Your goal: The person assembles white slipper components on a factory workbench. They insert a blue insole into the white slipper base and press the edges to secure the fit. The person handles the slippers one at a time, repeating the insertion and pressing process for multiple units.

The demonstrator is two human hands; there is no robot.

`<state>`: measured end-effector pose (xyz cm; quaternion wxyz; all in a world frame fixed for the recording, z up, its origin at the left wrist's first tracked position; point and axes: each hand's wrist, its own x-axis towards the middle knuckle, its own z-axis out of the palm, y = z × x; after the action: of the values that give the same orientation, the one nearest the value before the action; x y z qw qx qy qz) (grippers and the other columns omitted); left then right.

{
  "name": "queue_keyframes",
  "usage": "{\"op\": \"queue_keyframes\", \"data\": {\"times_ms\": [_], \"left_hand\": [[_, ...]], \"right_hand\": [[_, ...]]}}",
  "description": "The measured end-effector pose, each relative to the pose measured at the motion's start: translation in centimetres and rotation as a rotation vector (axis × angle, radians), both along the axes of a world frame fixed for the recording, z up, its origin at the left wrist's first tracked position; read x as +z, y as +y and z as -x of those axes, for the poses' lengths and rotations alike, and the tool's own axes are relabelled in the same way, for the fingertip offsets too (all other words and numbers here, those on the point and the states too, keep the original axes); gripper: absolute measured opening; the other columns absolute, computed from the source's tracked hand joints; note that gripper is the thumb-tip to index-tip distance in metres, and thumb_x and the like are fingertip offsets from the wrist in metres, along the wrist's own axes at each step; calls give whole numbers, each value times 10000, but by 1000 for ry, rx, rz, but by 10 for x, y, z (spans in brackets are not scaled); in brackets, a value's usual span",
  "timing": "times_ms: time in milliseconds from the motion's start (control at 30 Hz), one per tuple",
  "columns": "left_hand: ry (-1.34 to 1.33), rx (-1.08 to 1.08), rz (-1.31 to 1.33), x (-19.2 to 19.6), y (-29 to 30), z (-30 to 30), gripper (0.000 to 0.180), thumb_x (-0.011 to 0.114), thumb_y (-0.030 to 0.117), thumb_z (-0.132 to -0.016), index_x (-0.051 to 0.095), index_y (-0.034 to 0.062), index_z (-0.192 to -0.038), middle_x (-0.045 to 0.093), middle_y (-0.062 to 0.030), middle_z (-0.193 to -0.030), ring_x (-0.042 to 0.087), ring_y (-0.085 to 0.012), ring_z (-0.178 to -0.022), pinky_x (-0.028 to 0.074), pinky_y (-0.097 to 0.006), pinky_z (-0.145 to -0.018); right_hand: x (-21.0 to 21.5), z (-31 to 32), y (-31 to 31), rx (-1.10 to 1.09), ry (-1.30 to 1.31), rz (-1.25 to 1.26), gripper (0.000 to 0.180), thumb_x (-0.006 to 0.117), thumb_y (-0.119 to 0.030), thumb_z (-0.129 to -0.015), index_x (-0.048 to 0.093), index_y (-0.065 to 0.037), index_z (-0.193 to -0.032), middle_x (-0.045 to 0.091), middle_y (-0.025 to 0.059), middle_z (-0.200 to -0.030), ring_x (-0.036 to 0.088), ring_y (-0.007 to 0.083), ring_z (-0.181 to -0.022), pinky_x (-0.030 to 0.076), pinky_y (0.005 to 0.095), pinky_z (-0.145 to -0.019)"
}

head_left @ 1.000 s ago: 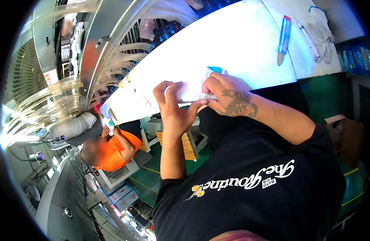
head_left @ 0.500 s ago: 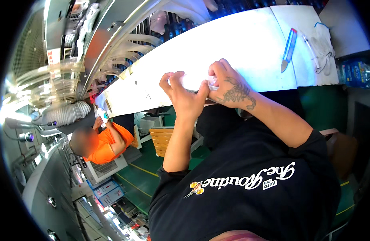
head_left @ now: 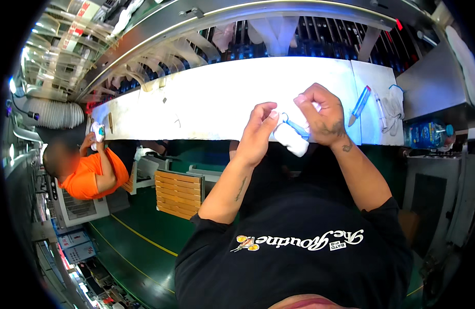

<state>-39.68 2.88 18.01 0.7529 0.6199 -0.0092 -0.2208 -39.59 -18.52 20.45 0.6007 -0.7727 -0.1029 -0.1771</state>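
A soft white cloth piece with a blue edge (head_left: 293, 143) hangs between my hands above the bench's near edge. Its kind is unclear, as folds and glare hide its shape. My left hand (head_left: 256, 135) is closed on its left side, thumb against the fingers. My right hand (head_left: 325, 117) has its fingers curled in on the right, with a bit of white showing between them. A blue strip with a small dark loop at its end runs across the cloth between the two hands.
On the white bench (head_left: 211, 98) to the right lie a blue-handled knife (head_left: 359, 106), a thin white pen-like stick (head_left: 381, 114) and white gloves (head_left: 395, 103). A clear blue-labelled bottle (head_left: 428, 135) stands farther right. A co-worker in orange (head_left: 95, 172) works at the far left, near a slatted wooden seat (head_left: 178, 194).
My hands have turned and drawn the cloth nearer to me, so more of it and its blue edge show. The view has swung, shifting the bench and co-worker in the picture.
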Motion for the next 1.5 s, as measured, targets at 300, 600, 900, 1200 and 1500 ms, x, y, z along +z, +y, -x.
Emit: {"op": "queue_keyframes", "data": {"times_ms": [300, 600, 900, 1200, 1500], "left_hand": [[-714, 42, -521, -33, 41, 44, 706, 763, 151, -824, 468, 77, -1461, 426, -242, -1534, 475, -380, -1420, 409, -558, -1174], [-1103, -41, -894, -5, 43, 46, 676, 744, 187, -782, 610, 89, -1437, 436, -225, -1517, 376, -459, -1451, 360, -569, -1199], [-840, -533, -1074, 50, 48, 22, 524, 716, 282, -760, 757, 50, -1228, 522, -271, -1417, 471, -498, -1342, 401, -583, -1168], [-1188, -59, -885, 35, 53, 39, 462, 721, 128, -756, 792, 93, -1212, 590, -202, -1270, 573, -409, -1196, 526, -497, -997], [-778, -392, -908, 48, 50, 15, 460, 691, 145, -818, 806, 118, -1263, 560, -247, -1287, 518, -424, -1220, 473, -516, -1088]], "right_hand": [[-4, -41, -5, 94, 202, 3, 229, 704, -234, -1000, 741, -22, -923, 739, 86, -864, 659, 162, -791, 530, 349, -766], [7, -42, 15, 124, 138, 63, 230, 708, -223, -989, 715, -24, -872, 704, 94, -839, 659, 206, -784, 524, 367, -756], [24, -22, 51, 287, -142, 287, 163, 734, -177, -913, 707, -42, -825, 685, 120, -837, 683, 305, -767, 550, 405, -710], [31, -33, 44, 253, 19, 267, 233, 736, -245, -948, 736, -29, -859, 727, 128, -887, 713, 277, -830, 559, 418, -778], [30, -29, 43, 284, -2, 243, 243, 740, -247, -953, 723, -31, -844, 726, 127, -896, 718, 297, -858, 562, 430, -797]]}}
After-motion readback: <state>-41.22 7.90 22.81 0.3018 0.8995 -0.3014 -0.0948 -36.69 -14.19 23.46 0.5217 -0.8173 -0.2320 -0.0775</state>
